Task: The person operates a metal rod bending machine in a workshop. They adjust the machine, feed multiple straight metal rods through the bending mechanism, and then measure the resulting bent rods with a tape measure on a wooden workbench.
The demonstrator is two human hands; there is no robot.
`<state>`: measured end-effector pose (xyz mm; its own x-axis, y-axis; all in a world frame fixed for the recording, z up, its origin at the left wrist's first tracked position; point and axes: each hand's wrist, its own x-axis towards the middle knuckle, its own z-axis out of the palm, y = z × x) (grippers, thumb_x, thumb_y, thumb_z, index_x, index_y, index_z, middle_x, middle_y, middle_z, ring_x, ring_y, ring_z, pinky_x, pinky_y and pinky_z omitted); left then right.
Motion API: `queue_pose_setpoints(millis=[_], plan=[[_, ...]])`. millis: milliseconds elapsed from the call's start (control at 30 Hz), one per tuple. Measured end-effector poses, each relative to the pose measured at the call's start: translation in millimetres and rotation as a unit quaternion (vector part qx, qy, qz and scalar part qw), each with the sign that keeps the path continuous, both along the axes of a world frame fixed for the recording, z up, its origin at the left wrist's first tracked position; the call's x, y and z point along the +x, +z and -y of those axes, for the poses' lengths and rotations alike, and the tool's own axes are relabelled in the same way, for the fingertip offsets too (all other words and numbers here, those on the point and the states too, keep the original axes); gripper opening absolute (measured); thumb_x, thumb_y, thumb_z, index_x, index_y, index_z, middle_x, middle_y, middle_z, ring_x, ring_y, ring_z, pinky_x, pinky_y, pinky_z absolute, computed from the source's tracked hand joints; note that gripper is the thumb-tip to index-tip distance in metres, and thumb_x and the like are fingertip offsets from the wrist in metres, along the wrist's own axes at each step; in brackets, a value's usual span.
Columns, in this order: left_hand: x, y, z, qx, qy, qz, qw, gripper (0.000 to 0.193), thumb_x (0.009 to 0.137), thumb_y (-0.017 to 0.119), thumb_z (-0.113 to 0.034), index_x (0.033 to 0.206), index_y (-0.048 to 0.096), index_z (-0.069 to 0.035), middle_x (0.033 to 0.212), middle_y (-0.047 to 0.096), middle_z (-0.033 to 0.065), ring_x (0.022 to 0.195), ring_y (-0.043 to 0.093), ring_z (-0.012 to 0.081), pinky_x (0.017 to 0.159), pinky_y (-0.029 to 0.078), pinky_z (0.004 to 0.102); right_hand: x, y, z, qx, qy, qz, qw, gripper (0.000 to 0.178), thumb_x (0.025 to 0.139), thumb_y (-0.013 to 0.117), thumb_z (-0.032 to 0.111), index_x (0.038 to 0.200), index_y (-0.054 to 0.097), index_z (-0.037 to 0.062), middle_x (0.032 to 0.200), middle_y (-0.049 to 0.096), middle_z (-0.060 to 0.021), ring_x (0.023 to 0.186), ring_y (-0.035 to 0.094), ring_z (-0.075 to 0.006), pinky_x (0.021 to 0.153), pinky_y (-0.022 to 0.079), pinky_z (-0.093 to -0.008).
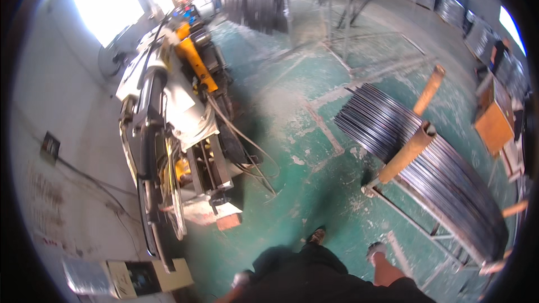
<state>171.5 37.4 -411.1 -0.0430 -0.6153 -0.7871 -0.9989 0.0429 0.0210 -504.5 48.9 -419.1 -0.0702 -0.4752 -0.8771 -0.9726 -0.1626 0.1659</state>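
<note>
My right hand (375,251), in a pale glove, hangs at the lower middle beside my dark clothing. It is nearest to the rack of long dark metal rods (449,174) and appears apart from it. Its fingers are too small and blurred to read. My left hand (242,279), also pale-gloved, is low by my left side, partly cut off by dark clothing; its fingers cannot be made out. I see nothing plainly held in either one. The rods lie bundled on a metal frame (404,213), between upright posts wrapped in brown tubes (408,154).
To the left stands a long machine (191,118) with a yellow arm (196,59), hoses and cables trailing onto the green floor (292,191). A box-like unit (149,279) sits at lower left. Farther off are another rod rack (255,5), metal posts (346,22) and a person (497,53).
</note>
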Motion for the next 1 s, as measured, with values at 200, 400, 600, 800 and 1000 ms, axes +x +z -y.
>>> queue_pose_setpoints(millis=[200, 400, 600, 800, 1000], plan=[[-71.8, 73.0, 208.6, -0.065, 0.45, -0.208, 0.866, 0.018, 0.099, 0.072, -0.023, 0.099, 0.076, -0.006, 0.085, 0.075, 0.0134, 0.07, 0.073, 0.0308, 0.061, 0.06, 0.0464, 4.6, -63.7, 41.2, -0.288, -0.571, 0.186, 0.745, 0.031, 0.103, 0.068, 0.031, 0.117, 0.08, 0.0067, 0.108, 0.08, -0.0182, 0.098, 0.079, -0.0334, 0.083, 0.062, -0.0457], [-205.8, 125.5, 332.2, -0.071, 0.43, -0.364, 0.823, 0.01, 0.102, 0.062, -0.013, 0.107, 0.067, -0.005, 0.073, 0.061, 0.0084, 0.05, 0.059, 0.022, 0.041, 0.048, 0.0376, 52.6, 54.8, 78.5, -0.333, -0.67, 0.209, 0.629, 0.04, 0.102, 0.071, 0.042, 0.118, 0.082, 0.0063, 0.096, 0.082, -0.0182, 0.085, 0.081, -0.0322, 0.081, 0.063, -0.0452], [-228.0, 0.3, 380.4, -0.176, -0.21, -0.26, 0.926, 0.03, 0.098, 0.067, -0.034, 0.109, 0.079, -0.009, 0.102, 0.081, 0.024, 0.091, 0.079, 0.0448, 0.081, 0.065, 0.0549, 65.2, 47.3, 54.5, -0.251, -0.709, 0.129, 0.646, 0.045, 0.101, 0.068, 0.046, 0.122, 0.082, 0.0091, 0.114, 0.082, -0.0207, 0.111, 0.078, -0.0401, 0.098, 0.06, -0.0505], [-273.3, 27.7, 438.2, -0.104, -0.139, -0.292, 0.94, 0.035, 0.094, 0.069, -0.044, 0.102, 0.084, -0.013, 0.106, 0.082, 0.0186, 0.104, 0.077, 0.042, 0.092, 0.062, 0.0538, 58.2, 33.3, 43.9, -0.177, -0.731, 0.016, 0.658, 0.045, 0.102, 0.066, 0.048, 0.121, 0.084, 0.0107, 0.12, 0.082, -0.0178, 0.116, 0.077, -0.0391, 0.099, 0.061, -0.0499], [-230.3, -31.0, 588.1, -0.124, -0.463, -0.214, 0.851, 0.03, 0.091, 0.074, -0.03, 0.11, 0.082, -0.007, 0.109, 0.083, 0.0177, 0.1, 0.081, 0.0345, 0.088, 0.062, 0.0464, 28.2, 56.6, 191.7, -0.184, -0.711, 0.022, 0.678, 0.047, 0.102, 0.064, 0.05, 0.121, 0.084, 0.0116, 0.121, 0.081, -0.0187, 0.113, 0.078, -0.0401, 0.097, 0.061, -0.0516]])
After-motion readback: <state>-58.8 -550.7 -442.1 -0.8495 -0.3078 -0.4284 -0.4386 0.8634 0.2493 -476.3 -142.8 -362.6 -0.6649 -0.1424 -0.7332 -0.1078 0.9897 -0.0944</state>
